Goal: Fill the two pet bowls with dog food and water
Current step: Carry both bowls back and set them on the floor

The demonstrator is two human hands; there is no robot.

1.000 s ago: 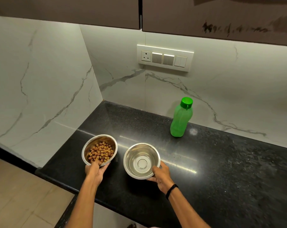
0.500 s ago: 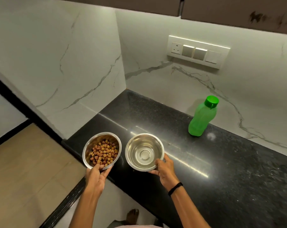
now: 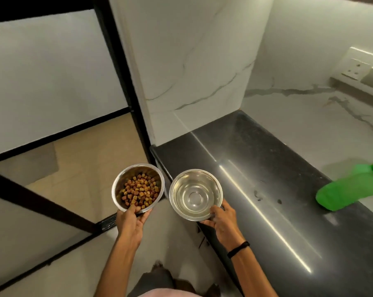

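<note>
both bowls have come off the black counter (image 3: 267, 168) and are up in the air now. the left hand (image 3: 129, 221) holds the food bowl (image 3: 125, 175) by its near rim, over the floor (image 3: 85, 157), with brown dog food (image 3: 139, 192) inside. the right hand (image 3: 222, 219) grips the shiny bowl (image 3: 181, 189) by its near rim, over the counter's edge. the green bottle (image 3: 348, 189) is on the counter, far right and blurry.
</note>
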